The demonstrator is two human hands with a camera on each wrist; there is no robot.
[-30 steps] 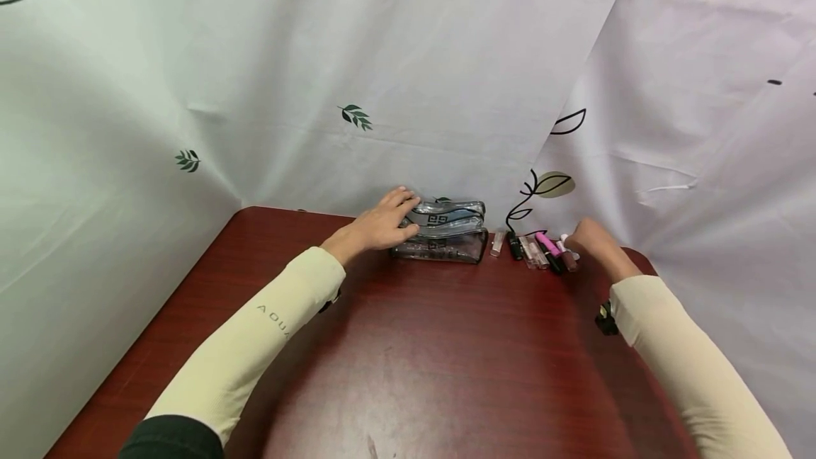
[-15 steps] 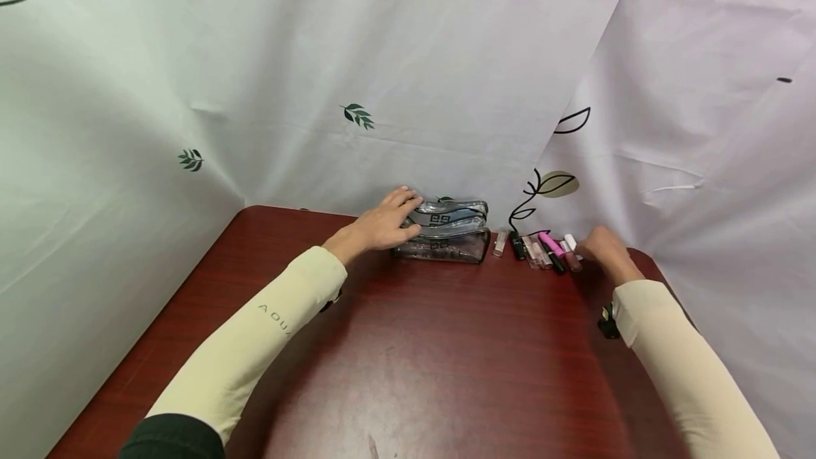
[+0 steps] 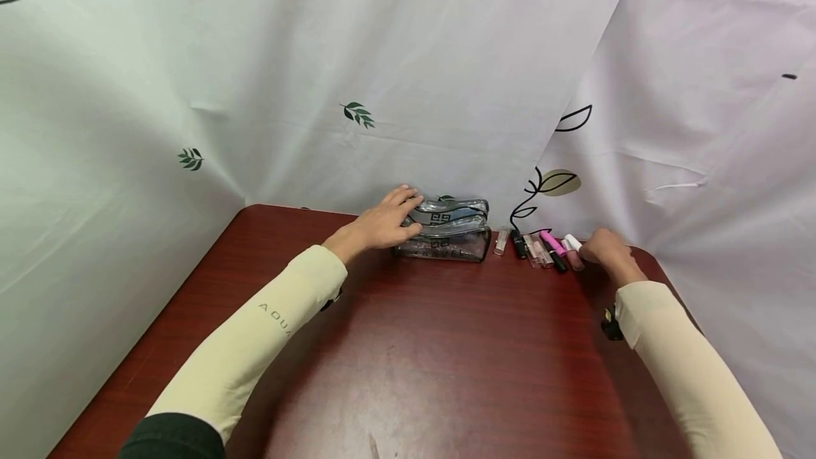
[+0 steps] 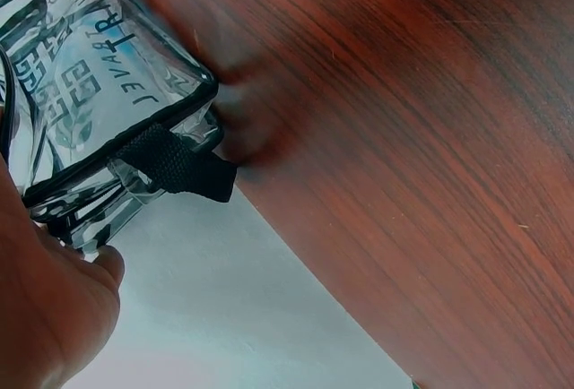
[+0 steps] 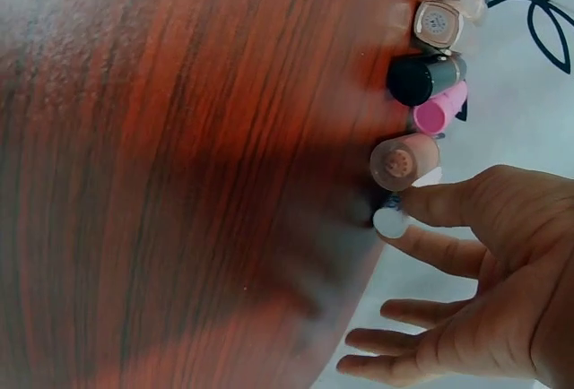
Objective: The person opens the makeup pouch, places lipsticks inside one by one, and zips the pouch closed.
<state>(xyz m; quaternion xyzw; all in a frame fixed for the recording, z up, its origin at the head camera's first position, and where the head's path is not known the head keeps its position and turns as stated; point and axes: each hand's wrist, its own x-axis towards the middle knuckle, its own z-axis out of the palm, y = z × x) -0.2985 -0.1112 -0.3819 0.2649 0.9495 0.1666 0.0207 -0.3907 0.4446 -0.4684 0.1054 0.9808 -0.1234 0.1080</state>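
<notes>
My left hand (image 3: 381,224) lies on the left end of a clear zip pouch (image 3: 449,245) with black trim. Its fingers are spread, the thumb over the front side and the others along the top. Lettering on the pouch (image 4: 99,75) shows in the left wrist view. At the right end of a row of cosmetic tubes, my right hand (image 5: 502,272) pinches a white-ended tube (image 5: 391,222) between thumb and forefinger; the other fingers are spread. Beside it lies a clear-ended tube with brownish contents (image 5: 399,165), then a pink tube (image 5: 434,113) and a black tube (image 5: 414,81).
More tubes continue leftward: a clear one (image 3: 501,242) nearest the pouch, then a black one (image 3: 519,245). All lie at the back edge of the dark red table (image 3: 446,360). A white printed curtain (image 3: 459,91) hangs directly behind.
My right hand has shifted slightly right along the row, and the white tube end shows more beside it. The left hand and pouch stay in place.
</notes>
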